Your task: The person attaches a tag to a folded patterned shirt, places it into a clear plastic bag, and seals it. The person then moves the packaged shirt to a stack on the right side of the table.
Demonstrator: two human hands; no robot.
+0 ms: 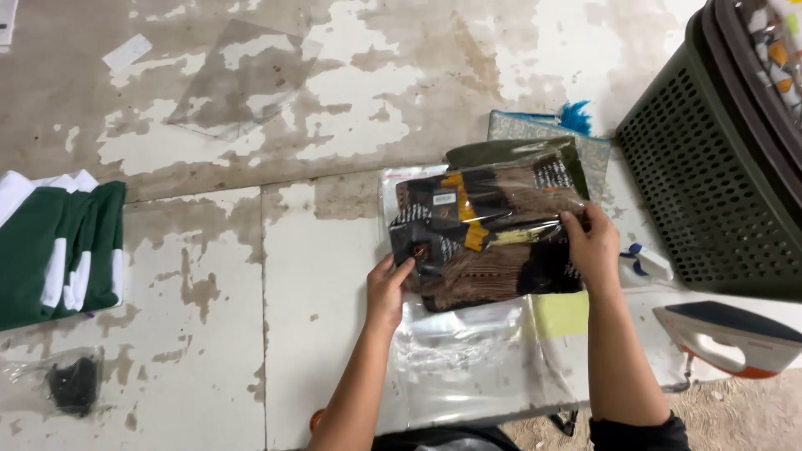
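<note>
Gripping a clear plastic bag [489, 238] at both sides, the hands hold it just above the worn white tabletop [209, 276]: the left hand [386, 291] pinches the bag's lower left edge, and the right hand [591, 246] clasps its right edge with fingers curled over the top. Inside the bag lies a folded brown and black garment [493, 267] with yellow patches, filling it nearly edge to edge. Under it spreads a pile of empty clear bags [468, 351], reaching to the near edge of the tabletop. Behind the held bag a patterned cloth packet [535, 129] is mostly covered. A dark green slotted basket [710, 175] stands at the right, cut off by the frame, its contents hard to make out. An iron [727, 334] rests near the right forearm. Far left lies a folded green and white shirt [58, 246], and a small bag with something dark [71, 382] inside, with bare tabletop between them and the hands.
</note>
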